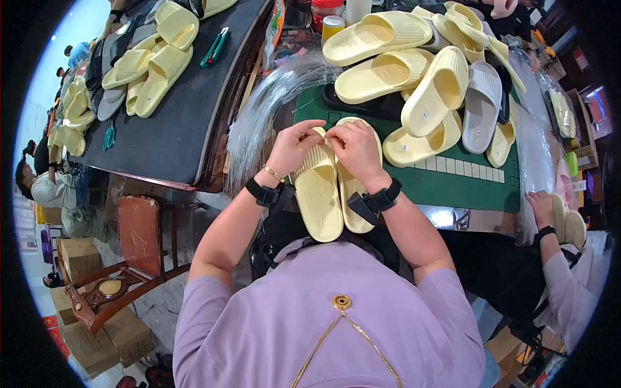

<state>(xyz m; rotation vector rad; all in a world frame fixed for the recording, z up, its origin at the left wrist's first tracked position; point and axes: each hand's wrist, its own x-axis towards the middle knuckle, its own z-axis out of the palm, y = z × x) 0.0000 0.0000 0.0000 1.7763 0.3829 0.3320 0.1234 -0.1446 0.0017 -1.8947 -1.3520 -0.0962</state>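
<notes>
In the head view, a pair of pale-yellow slippers is set side by side, toes away, at the near edge of a green mat. At the toe ends, the fingertips of the left hand and right hand are pinched together, any strand between them too fine to tell. Matching appears done, fastening unfinished; heaped loose slippers are seemingly left to be handled.
</notes>
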